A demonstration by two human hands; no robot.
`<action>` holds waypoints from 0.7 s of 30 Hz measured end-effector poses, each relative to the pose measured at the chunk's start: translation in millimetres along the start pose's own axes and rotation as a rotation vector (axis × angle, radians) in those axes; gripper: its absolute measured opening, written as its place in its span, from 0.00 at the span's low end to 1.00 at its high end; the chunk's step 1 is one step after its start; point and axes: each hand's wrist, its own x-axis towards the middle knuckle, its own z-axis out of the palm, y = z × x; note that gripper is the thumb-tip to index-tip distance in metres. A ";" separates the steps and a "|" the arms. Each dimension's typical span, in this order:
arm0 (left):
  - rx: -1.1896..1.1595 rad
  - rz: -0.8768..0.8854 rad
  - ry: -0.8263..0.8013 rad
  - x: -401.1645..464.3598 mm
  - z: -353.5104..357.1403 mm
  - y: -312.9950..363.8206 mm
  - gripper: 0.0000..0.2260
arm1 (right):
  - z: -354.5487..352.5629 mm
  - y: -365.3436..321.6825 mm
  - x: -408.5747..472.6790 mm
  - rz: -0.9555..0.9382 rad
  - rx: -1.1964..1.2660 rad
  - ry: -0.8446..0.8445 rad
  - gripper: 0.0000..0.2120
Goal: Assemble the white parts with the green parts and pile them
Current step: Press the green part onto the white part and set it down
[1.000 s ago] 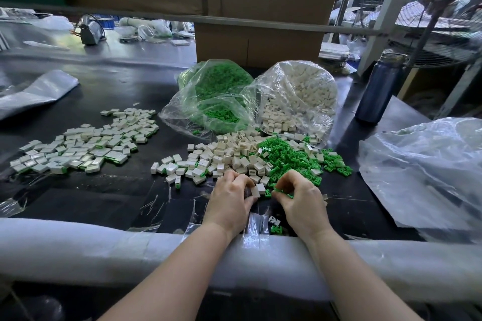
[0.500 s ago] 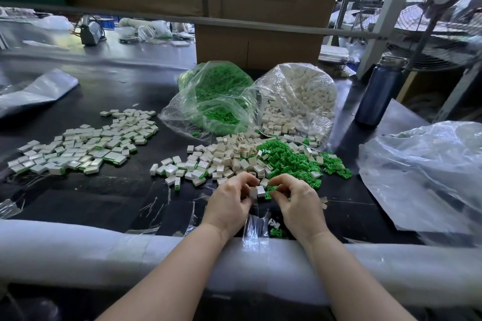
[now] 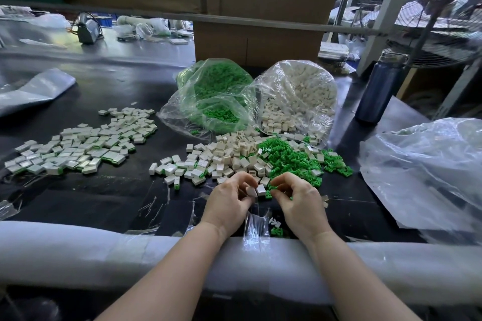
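**Grip closes on 2 mating parts at the near edge of the heap**

Pinched in the left hand (image 3: pixel 229 200) is 1 white part (image 3: pixel 252 191), held between thumb and curled fingers; the right hand (image 3: pixel 297 199) pinches a small green part (image 3: pixel 268 193) at its fingertips, so each grip is narrow and loaded. A second white piece (image 3: pixel 261 189) sits between the 2 hands; which hand touches it I cannot tell.

Compared with 1 second ago, both hands have lifted slightly off the loose stock and drawn toward each other. Then the fingers were down among the pieces, picking; now the 2 parts are nearly touching in front of the knuckles. By my reading the picking step is over and the joining step is beginning: the green piece must be lined up and pushed into the white one.

Loose stock lies just beyond the hands on the desk (image 3: pixel 109 198): the white heap (image 3: pixel 224 154) on the left and the green heap (image 3: pixel 287 159) on the right, fed by 2 clear bags further back. The finished pile (image 3: pixel 78 148) sits well apart on the left, unchanged, and the joined unit should go there.
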 end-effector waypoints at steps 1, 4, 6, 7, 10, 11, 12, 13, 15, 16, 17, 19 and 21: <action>-0.020 -0.007 0.001 0.1 -0.2 -0.9 0.12 | 0.3 0.0 -0.1 0.002 0.003 -0.004 0.04; -0.063 -0.020 0.013 0.4 -0.6 -3.4 0.14 | 0.9 -0.2 -0.1 -0.014 0.009 0.001 0.06; -0.090 -0.027 0.021 0.7 -0.4 -4.0 0.14 | 0.7 -0.8 -0.2 -0.029 0.014 0.011 0.07; -0.106 -0.031 0.022 0.7 -0.3 -4.1 0.14 | 0.5 -0.9 -0.2 -0.033 0.021 0.014 0.07; -0.151 -0.043 0.006 0.7 -0.6 -3.7 0.13 | 0.0 -0.7 -0.4 -0.037 0.039 0.023 0.07; -0.162 -0.046 0.002 0.7 -0.7 -3.6 0.13 | -0.1 -0.8 -0.3 -0.037 0.043 0.023 0.07; -0.171 -0.048 -0.001 0.8 -0.9 -3.5 0.12 | -0.3 -0.9 -0.3 -0.038 0.047 0.019 0.08; -0.177 -0.048 -0.003 0.8 -1.2 -3.4 0.12 | -0.5 -1.0 -0.4 -0.043 0.052 0.014 0.08; -0.184 -0.046 -0.005 1.2 -1.5 -3.3 0.12 | -0.7 -1.3 -0.6 -0.060 0.062 0.006 0.08; -0.188 -0.047 -0.005 1.3 -1.5 -3.2 0.12 | -0.9 -1.5 -0.6 -0.067 0.064 0.001 0.08; -0.193 -0.050 -0.006 1.4 -1.4 -3.3 0.12 | -1.2 -1.6 -0.6 -0.072 0.065 -0.002 0.08; -0.203 -0.053 -0.013 1.4 -1.3 -3.9 0.12 | -1.1 -1.6 -0.8 -0.081 0.063 -0.006 0.08; -0.213 -0.054 -0.023 1.2 -1.2 -4.1 0.12 | -0.6 -1.2 -1.0 -0.083 0.062 -0.006 0.08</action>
